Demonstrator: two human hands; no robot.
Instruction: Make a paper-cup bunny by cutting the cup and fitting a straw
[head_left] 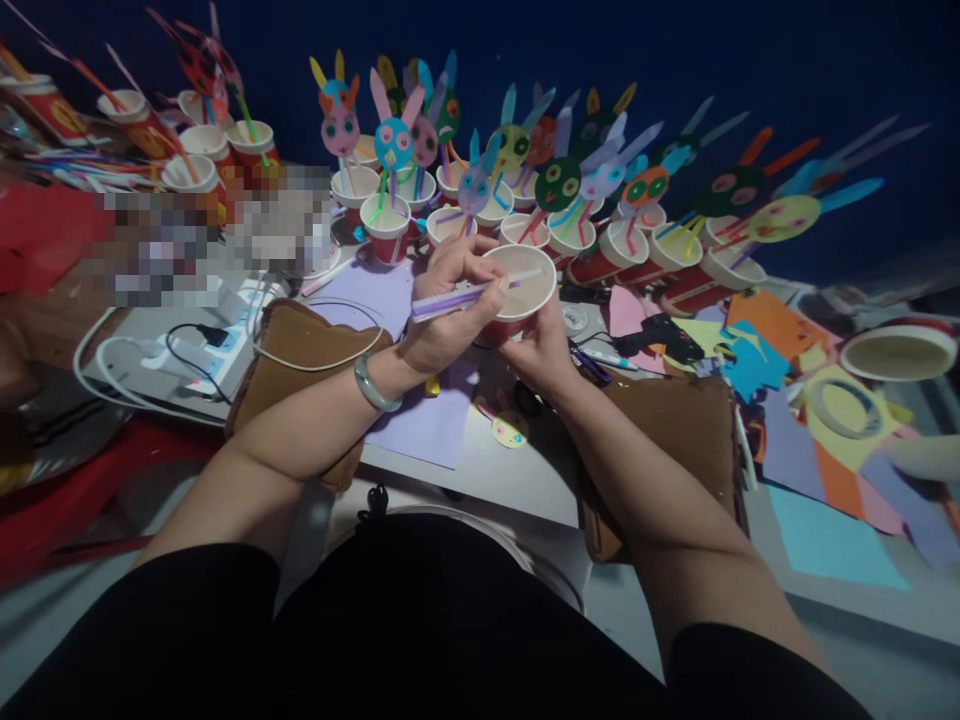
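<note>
My left hand, with a green bangle at the wrist, grips purple straws. A pale strip in line with them crosses the mouth of a paper cup. My right hand is wrapped round this cup from below and the right, holding it tilted toward me above the table. Fingers of my left hand are close to the cup's rim; whether they touch it I cannot tell. Below the hands lie a yellow paper rabbit face and a lilac sheet.
Several red cups with paper rabbit heads on straws stand along the back. A brown cushion lies under each forearm. On the left is a power strip with cables; on the right, a black glue gun, paper scraps and a tape roll.
</note>
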